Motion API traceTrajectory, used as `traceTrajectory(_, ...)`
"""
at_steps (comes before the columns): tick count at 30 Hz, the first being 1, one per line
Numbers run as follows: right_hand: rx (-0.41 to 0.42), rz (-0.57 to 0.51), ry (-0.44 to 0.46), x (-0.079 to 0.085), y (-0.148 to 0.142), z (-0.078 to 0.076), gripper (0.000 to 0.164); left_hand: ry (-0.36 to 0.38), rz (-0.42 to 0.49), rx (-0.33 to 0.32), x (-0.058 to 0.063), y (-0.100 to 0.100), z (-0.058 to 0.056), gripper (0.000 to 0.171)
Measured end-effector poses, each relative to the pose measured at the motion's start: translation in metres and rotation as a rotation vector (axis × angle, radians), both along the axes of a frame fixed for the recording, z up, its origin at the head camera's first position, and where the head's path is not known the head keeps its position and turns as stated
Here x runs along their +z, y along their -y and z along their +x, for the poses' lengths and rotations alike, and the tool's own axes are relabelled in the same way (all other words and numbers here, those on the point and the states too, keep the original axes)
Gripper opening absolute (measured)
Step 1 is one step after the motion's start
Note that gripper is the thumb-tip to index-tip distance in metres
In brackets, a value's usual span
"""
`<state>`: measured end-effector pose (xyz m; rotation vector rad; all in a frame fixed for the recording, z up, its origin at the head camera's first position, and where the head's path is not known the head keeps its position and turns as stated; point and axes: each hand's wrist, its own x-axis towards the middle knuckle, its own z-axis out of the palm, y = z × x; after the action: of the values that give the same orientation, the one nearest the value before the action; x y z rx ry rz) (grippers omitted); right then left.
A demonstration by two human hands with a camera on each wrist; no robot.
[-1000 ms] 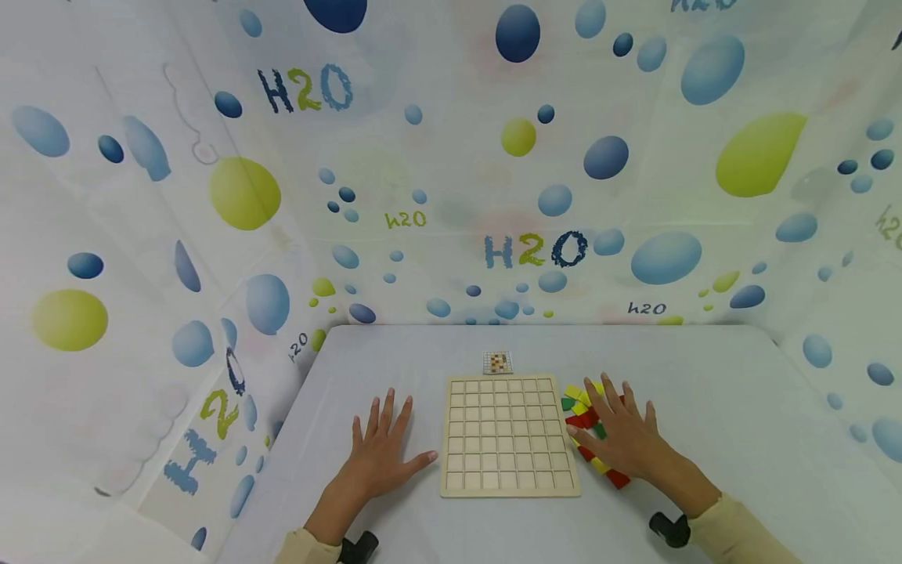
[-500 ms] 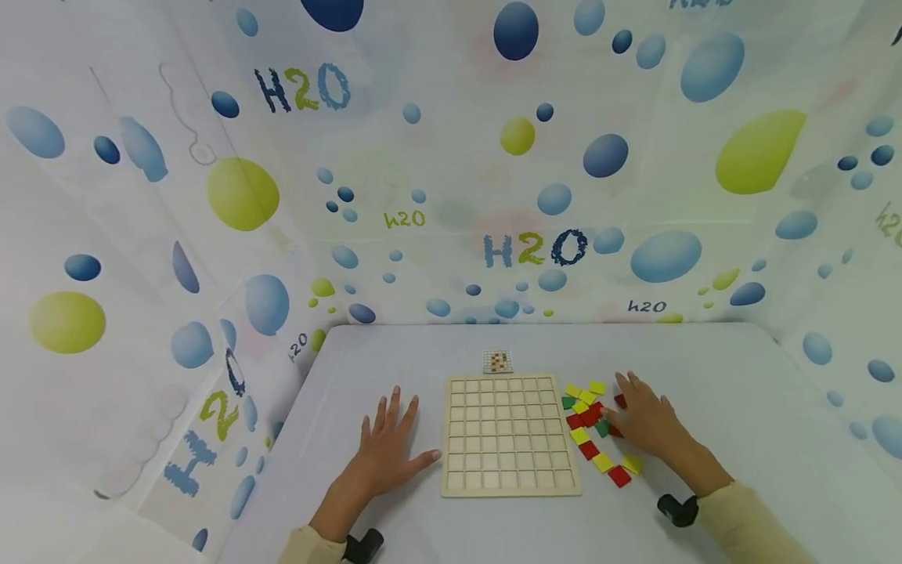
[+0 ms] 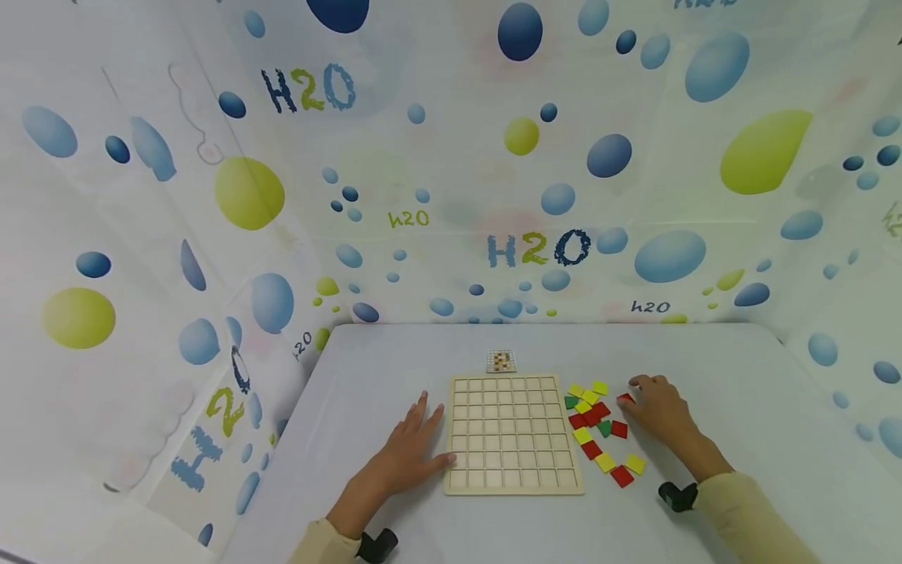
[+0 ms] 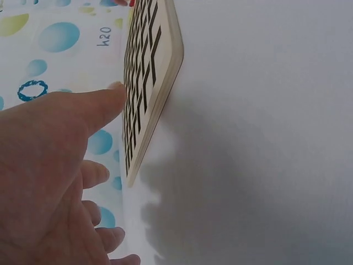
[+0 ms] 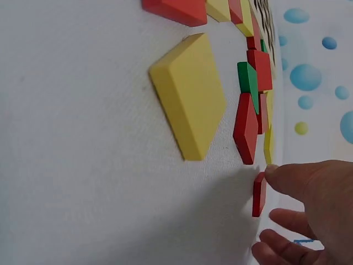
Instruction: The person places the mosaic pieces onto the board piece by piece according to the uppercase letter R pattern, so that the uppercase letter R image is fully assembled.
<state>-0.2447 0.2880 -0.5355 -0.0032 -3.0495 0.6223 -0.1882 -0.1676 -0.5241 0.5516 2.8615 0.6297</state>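
Note:
A pale wooden grid board [image 3: 515, 435] lies on the white table, its squares bare. My left hand [image 3: 406, 458] is spread at the board's left side, its thumb at the left rim; in the left wrist view the thumb [image 4: 105, 105] overlaps the grid. To the right of the board, my right hand [image 3: 662, 411] hovers with bent fingers beside a red tile [image 3: 625, 399]. In the right wrist view its thumb [image 5: 292, 176] reaches the top of that red tile [image 5: 258, 194], while the other fingers stay apart from it. Whether the thumb touches the tile, I cannot tell.
Several loose red, yellow and green tiles lie right of the board, among them a yellow tile [image 3: 635, 464] and a green triangular tile [image 3: 604, 428]. A small pattern card [image 3: 501, 361] lies behind the board. A printed curtain [image 3: 451, 157] hangs past the table's far edge.
My right hand has drawn back rightward off the tile group, uncovering tiles, and its fingers have bent toward the single red tile. The left hand has shifted right to the board's edge.

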Motion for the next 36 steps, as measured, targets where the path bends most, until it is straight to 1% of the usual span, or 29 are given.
traceTrajectory(3, 0.022, -0.010, -0.014, -0.007, 0.001, -0.007, 0.052, 0.008, -0.004, -0.034, -0.002, -0.004, -0.001, 0.081)
traceTrajectory(6, 0.053, -0.047, -0.016, -0.011, 0.005, -0.014, 0.052, 0.021, -0.019, -0.058, -0.003, -0.006, -0.002, 0.073)
traceTrajectory(11, 0.074, -0.122, 0.017, -0.016, 0.015, -0.023, 0.044, 0.073, -0.027, -0.060, -0.005, -0.005, 0.000, 0.067)
traceTrajectory(15, 0.098, -0.111, 0.023, -0.018, 0.019, -0.030, 0.037, 0.095, -0.017, -0.059, -0.005, -0.004, 0.000, 0.068)
traceTrajectory(18, 0.108, -0.096, 0.029, -0.016, 0.022, -0.034, 0.034, 0.091, -0.021, -0.070, -0.004, -0.002, -0.002, 0.070)
traceTrajectory(23, 0.102, -0.097, 0.054, -0.011, 0.026, -0.038, 0.033, 0.097, -0.033, -0.092, -0.001, 0.001, -0.006, 0.072)
traceTrajectory(26, 0.107, -0.106, 0.054, -0.010, 0.027, -0.041, 0.033, 0.095, -0.051, -0.098, -0.002, 0.003, -0.009, 0.073)
traceTrajectory(29, 0.108, -0.128, 0.051, -0.010, 0.030, -0.046, 0.034, 0.089, -0.056, -0.102, -0.004, 0.004, -0.010, 0.073)
traceTrajectory(32, 0.095, -0.168, 0.057, -0.011, 0.034, -0.051, 0.036, 0.087, -0.038, -0.104, -0.004, 0.004, -0.010, 0.073)
traceTrajectory(36, 0.077, -0.238, 0.084, -0.008, 0.051, -0.055, 0.039, 0.097, -0.019, -0.101, -0.003, 0.003, -0.009, 0.075)
